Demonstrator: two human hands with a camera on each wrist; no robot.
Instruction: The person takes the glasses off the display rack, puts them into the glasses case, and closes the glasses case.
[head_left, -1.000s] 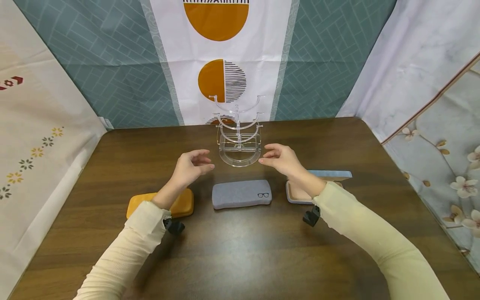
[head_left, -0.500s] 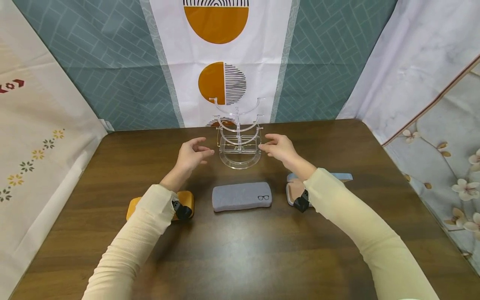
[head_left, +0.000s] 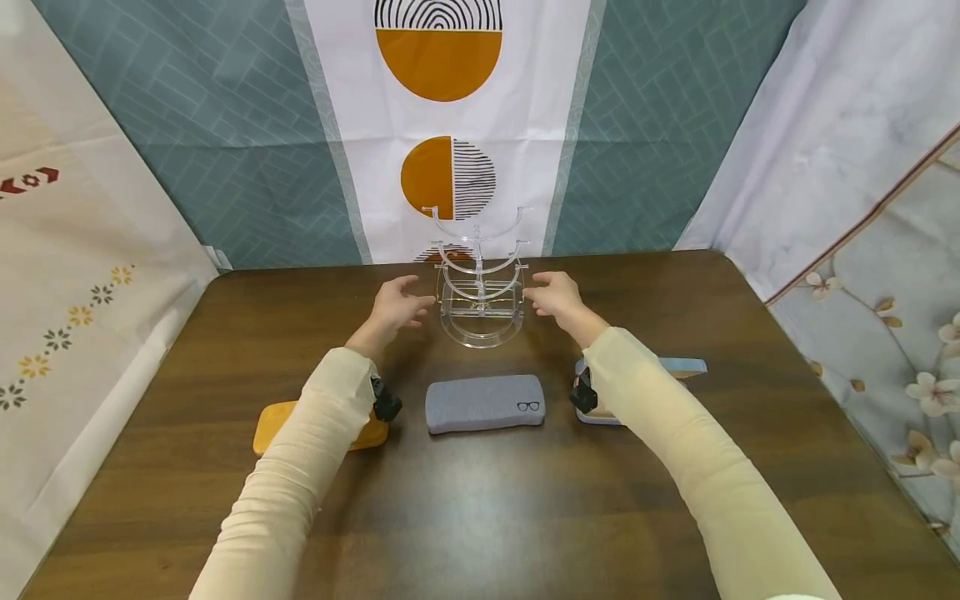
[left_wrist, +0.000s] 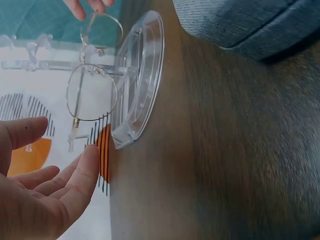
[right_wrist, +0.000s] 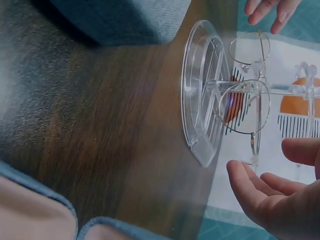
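Observation:
A clear plastic glasses stand [head_left: 482, 340] with several curved tiers stands at the back middle of the table. On its lowest tier sits a pair of glasses [left_wrist: 93, 120] with thin, round gold rims. My left hand [head_left: 396, 305] is just left of the stand, its thumb and fingers spread apart with a gap between them in the left wrist view. To the right of the stand, my right hand [head_left: 557, 296] is held the same way, fingertips close to the temple end of the glasses [right_wrist: 244, 132]. Neither hand visibly grips anything.
A closed grey-blue glasses case [head_left: 480, 403] lies in front of the stand. Under my left forearm is a yellow case [head_left: 274, 423], partly hidden. An open light-blue case [head_left: 684, 366] sits behind my right forearm. Patterned cloth [head_left: 247, 192] hangs behind the table.
Both hands have moved forward, closer to the sides of the stand and the glasses. The head view has tilted slightly up. The stand, glasses and cases stay in place.

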